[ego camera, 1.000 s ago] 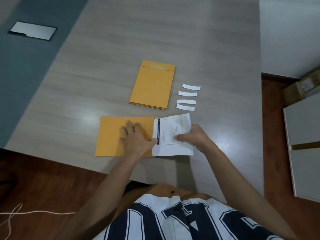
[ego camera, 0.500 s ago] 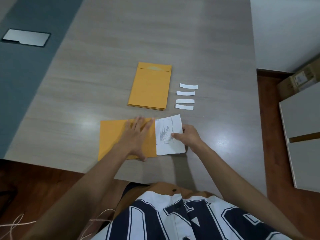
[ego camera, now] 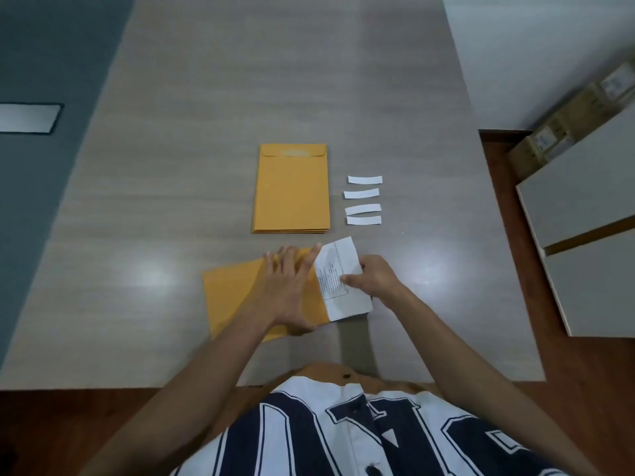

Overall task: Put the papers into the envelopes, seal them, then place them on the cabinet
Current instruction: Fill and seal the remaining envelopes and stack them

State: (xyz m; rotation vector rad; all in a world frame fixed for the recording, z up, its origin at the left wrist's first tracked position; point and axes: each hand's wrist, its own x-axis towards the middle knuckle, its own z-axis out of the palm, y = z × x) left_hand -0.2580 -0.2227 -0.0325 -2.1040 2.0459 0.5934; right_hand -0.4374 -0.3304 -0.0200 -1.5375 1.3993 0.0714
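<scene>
A manila envelope [ego camera: 230, 297] lies sideways near the table's front edge, its mouth toward the right. My left hand [ego camera: 288, 290] rests flat on it, fingers spread, thumb at its lower corner. A printed white paper [ego camera: 338, 269] sticks out of the envelope's mouth, partly inside. My right hand [ego camera: 372, 278] pinches the paper's right side. Behind them, a stack of manila envelopes [ego camera: 292, 190] lies flaps away from me. Several white strips [ego camera: 364, 200] lie in a column right of the stack.
The grey wood-grain table [ego camera: 206, 97] ends at a wooden floor on the right. A white cabinet [ego camera: 584, 228] stands at the right, with cardboard boxes [ego camera: 567, 128] behind it. A grey panel [ego camera: 27, 117] sits at the far left.
The paper has slid further left into the envelope, with less of it showing. My left hand has shifted toward the envelope's mouth, and the envelope has tilted slightly.
</scene>
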